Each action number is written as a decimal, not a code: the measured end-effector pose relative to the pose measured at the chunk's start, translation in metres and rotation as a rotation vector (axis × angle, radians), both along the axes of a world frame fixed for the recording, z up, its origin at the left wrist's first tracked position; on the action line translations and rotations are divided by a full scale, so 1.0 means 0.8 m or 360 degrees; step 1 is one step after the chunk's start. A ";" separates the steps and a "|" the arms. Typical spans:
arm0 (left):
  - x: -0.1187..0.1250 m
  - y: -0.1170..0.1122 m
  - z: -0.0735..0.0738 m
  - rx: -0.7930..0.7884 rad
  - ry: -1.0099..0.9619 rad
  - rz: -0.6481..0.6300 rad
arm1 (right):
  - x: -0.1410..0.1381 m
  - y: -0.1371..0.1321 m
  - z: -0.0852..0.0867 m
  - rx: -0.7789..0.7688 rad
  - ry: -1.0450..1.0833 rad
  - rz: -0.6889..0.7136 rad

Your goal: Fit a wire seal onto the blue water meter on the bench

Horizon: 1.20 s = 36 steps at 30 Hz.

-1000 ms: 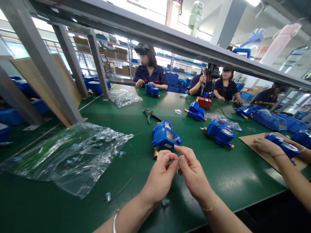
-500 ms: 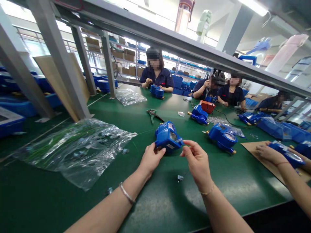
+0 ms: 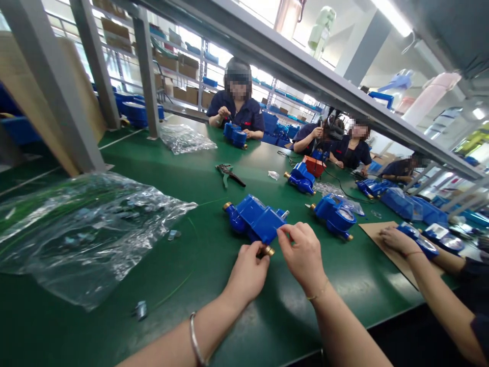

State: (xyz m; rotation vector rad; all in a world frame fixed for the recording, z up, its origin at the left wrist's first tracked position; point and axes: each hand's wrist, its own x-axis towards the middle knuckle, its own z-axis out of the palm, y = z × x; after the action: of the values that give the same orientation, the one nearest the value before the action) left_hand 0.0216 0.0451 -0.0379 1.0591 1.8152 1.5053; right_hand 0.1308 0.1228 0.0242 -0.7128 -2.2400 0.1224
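Green counter [image 3: 183, 168] is carrying a blue water meter [image 3: 255, 221] lying on its side. Left hand [image 3: 248, 272] fingers are pinching its near brass fitting [image 3: 269, 250], while right hand [image 3: 305, 255] fingers are grasping its near corner.

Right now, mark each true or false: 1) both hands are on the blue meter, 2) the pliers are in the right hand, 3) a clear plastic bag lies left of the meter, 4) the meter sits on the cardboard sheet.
1) True. The left hand grips the blue meter at its near brass end, and the right hand pinches its near edge.
2) False. The pliers lie untouched on the green table, beyond the meter.
3) True. The plastic bag lies crumpled on the table to the left.
4) False. The meter is over the bare green table. The cardboard sheet is off to the right, under a co-worker's hand.
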 end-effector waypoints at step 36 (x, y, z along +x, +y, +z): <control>-0.031 -0.002 -0.001 0.0150 -0.0261 -0.0204 | -0.013 0.014 0.021 -0.1027 -0.0240 0.0076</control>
State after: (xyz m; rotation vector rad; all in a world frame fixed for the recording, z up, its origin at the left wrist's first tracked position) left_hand -0.0032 0.0437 -0.0384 1.0424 1.5491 1.5648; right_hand 0.1200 0.1342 0.0414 -1.0267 -2.3672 0.8688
